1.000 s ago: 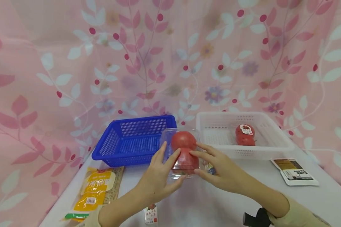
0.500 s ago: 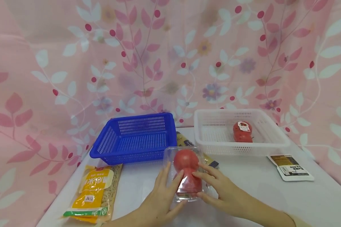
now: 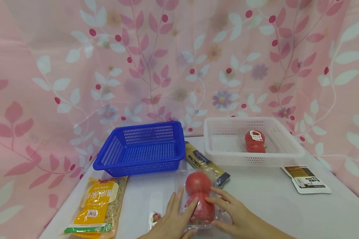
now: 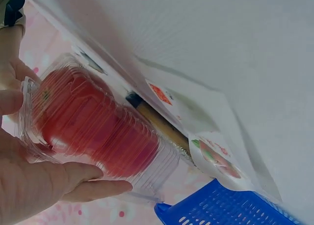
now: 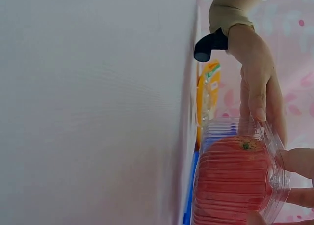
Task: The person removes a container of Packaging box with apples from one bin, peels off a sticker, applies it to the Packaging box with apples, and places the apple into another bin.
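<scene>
Fingers (image 3: 189,210) spread, your left hand (image 3: 172,224) and right hand (image 3: 236,215) touch the clear box (image 3: 200,226), probably positioning it; next, settle it level.

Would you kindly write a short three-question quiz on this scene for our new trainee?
1. True or false: the left hand and the right hand both touch the clear box.
2. What lies in the white basket?
a) yellow bag
b) red fruit
c) brown pouch
3. Fill in: the far end of the spaghetti lies between the white basket and the ____.

Key:
1. True
2. b
3. blue basket
</scene>
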Action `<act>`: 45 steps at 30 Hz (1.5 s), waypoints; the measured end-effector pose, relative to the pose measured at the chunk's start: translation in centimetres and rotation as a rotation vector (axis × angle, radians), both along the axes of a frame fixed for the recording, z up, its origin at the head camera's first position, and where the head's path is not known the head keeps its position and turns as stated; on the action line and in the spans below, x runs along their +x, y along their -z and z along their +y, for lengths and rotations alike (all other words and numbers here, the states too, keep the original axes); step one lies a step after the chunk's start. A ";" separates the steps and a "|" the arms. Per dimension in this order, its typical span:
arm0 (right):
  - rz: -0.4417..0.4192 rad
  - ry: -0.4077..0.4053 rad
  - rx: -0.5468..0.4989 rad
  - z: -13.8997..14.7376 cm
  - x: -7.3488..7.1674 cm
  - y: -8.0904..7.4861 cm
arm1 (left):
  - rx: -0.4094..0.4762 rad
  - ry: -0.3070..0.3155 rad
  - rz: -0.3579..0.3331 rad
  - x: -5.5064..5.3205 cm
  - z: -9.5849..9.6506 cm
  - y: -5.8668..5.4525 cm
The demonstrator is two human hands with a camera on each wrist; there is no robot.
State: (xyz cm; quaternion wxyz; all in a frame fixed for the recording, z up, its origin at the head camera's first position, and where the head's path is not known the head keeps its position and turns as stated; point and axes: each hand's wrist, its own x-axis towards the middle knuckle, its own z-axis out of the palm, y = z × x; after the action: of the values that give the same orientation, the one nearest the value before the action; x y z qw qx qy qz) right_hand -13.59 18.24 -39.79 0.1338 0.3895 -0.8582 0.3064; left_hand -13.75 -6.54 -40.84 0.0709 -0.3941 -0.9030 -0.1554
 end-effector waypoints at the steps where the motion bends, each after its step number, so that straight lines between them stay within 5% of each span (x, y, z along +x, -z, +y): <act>1: -0.003 -0.007 -0.010 0.0 0.0 0.2 | 0.004 0.003 0.009 0.0 -0.1 0.2; 10: -0.026 -0.069 -0.021 -0.2 -0.4 1.4 | 0.016 -0.008 -0.027 0.2 -0.6 1.2; 17: -0.132 -0.059 0.025 0.0 -0.3 1.5 | -0.019 -0.056 -0.210 0.4 -0.7 0.8; 20: -0.301 -0.031 0.062 0.1 -0.2 1.0 | -0.050 -0.055 -0.276 0.0 -0.9 0.3; 24: -0.539 0.015 0.101 0.2 -0.2 0.3 | -0.060 0.028 -0.241 -0.9 -2.4 -0.3; 28: -0.600 0.030 0.126 0.4 -0.2 -0.1 | -0.107 0.040 -0.247 -1.9 -4.8 -1.4; 33: -0.572 0.051 0.161 0.5 -0.4 -0.2 | -0.218 -0.159 -0.441 -3.2 -7.1 -2.6; 39: -0.485 0.052 0.184 0.5 -0.3 -0.3 | -0.254 -0.225 -0.353 -4.1 -9.3 -2.2; 42: -0.414 0.070 0.179 0.3 -0.2 -0.2 | -0.274 -0.279 -0.391 -4.4 -10.1 -1.7; 45: -0.246 0.094 0.158 0.2 -0.1 0.1 | -0.306 -0.321 -0.465 -4.7 -10.5 -1.3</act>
State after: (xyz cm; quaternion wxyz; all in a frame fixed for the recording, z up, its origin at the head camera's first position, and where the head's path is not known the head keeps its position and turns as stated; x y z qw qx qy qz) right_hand -13.70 18.40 -39.84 0.0110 0.3179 -0.9068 0.2768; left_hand -18.48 -17.03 -39.55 -0.1738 -0.2068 -0.9586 -0.0905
